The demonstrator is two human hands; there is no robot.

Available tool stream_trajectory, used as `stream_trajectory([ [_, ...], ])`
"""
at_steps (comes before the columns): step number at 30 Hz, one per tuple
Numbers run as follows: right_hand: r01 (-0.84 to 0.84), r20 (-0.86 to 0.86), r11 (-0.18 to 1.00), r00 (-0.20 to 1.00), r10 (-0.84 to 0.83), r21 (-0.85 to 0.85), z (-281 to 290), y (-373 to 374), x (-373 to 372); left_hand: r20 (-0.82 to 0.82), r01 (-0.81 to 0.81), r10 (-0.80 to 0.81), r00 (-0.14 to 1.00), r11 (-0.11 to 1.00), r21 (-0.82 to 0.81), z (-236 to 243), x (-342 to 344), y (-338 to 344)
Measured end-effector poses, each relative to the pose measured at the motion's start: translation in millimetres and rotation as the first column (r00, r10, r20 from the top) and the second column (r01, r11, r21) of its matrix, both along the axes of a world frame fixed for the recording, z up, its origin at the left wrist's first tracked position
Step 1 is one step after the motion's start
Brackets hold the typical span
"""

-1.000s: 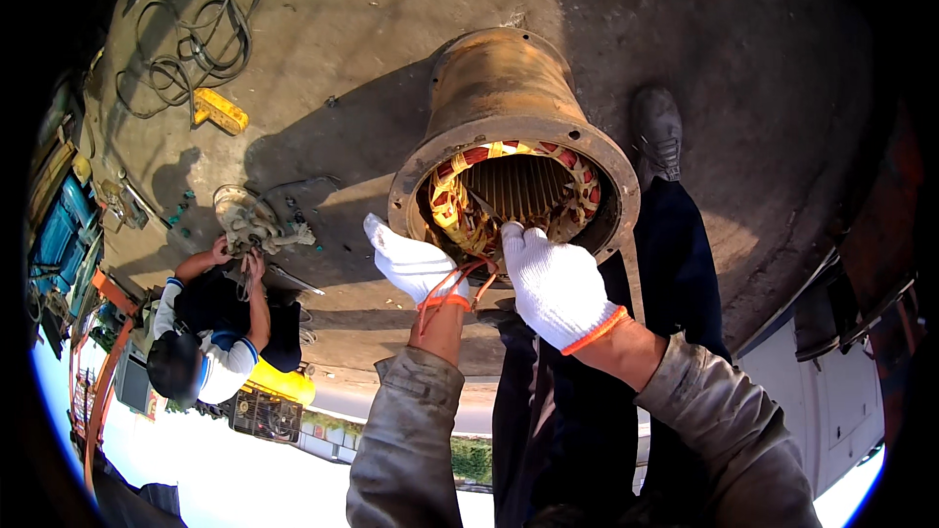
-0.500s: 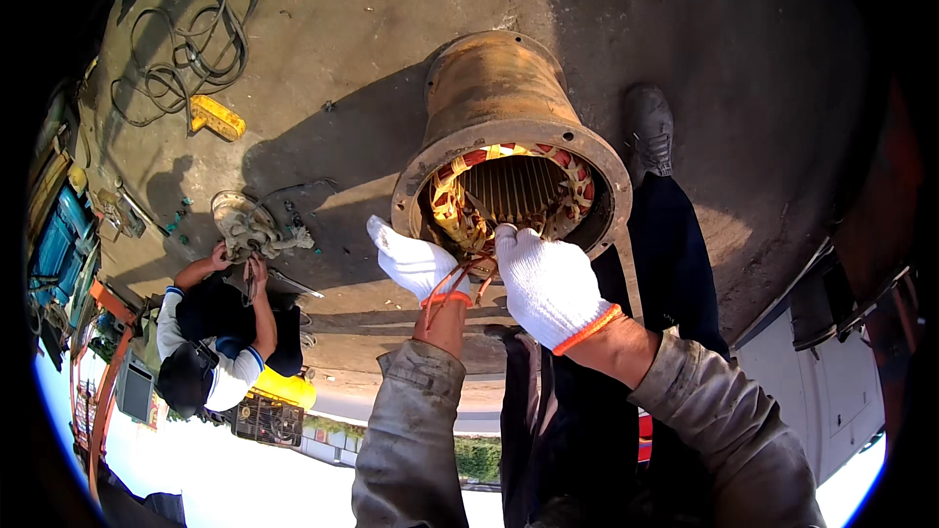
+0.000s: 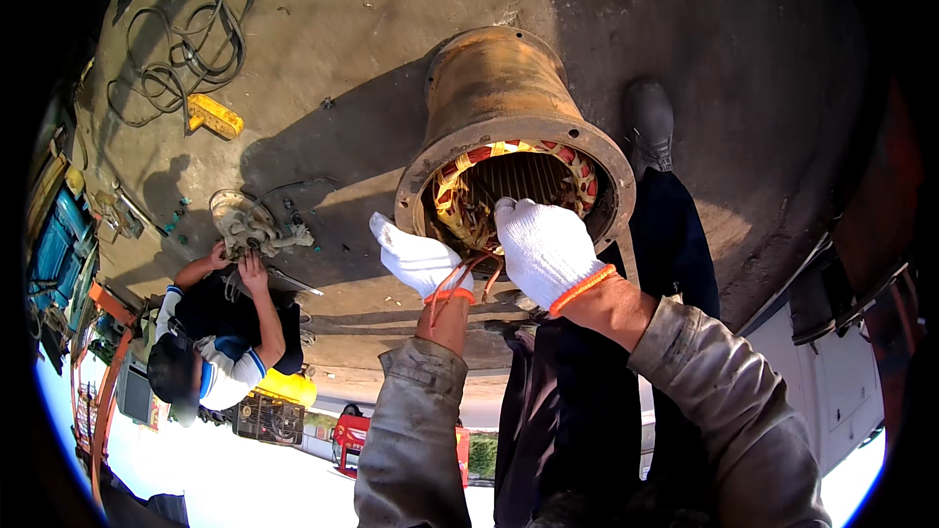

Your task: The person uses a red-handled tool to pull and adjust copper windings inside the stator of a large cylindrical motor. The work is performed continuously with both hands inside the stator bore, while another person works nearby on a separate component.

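A rusty flanged motor stator housing [image 3: 499, 88] lies on its side, its bore facing me. Inside its rim sit windings [image 3: 577, 176] wrapped in red and yellow. My left hand [image 3: 419, 259], in a white knit glove, rests at the lower left of the flange with its visible fingers stretched to the upper left; the others are hidden. Reddish-brown lead wires [image 3: 460, 279] loop out of the bore over that wrist. My right hand [image 3: 550, 252], gloved alike, reaches into the lower bore by the windings, fingers curled closed; what they grip is hidden.
A co-worker [image 3: 220, 357] crouches at the left, both hands at a round part wrapped in pale cloth [image 3: 249, 230]. A yellow tool-like box [image 3: 215, 117] and a coiled black cable [image 3: 196, 59] lie on the ground at the upper left. My shoe [image 3: 649, 122] stands right of the housing.
My right hand has shifted slightly up and left, deeper over the bore. The left hand is nearly still. A red machine has come into view below as the view moved; the co-worker's hand has shifted.
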State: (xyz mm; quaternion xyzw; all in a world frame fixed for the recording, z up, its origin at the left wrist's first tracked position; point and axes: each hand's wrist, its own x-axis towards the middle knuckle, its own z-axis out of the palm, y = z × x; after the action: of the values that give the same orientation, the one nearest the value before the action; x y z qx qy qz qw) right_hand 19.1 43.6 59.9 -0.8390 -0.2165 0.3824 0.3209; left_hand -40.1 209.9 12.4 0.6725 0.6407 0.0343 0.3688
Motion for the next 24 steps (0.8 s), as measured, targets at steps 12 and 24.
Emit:
stream_trajectory([
  [12, 0.019, -0.117, 0.996, 0.993, -0.030, -0.091, 2, 9, -3, -0.131, 0.208, -0.194, 0.972, 0.973, 0.101, -1, -16, 7],
  [24, 0.214, 0.157, 0.971, 0.961, -0.228, 0.103, -67, 18, -33, 0.032, 0.180, -0.179, 0.983, 0.983, -0.027, -5, -25, -9],
])
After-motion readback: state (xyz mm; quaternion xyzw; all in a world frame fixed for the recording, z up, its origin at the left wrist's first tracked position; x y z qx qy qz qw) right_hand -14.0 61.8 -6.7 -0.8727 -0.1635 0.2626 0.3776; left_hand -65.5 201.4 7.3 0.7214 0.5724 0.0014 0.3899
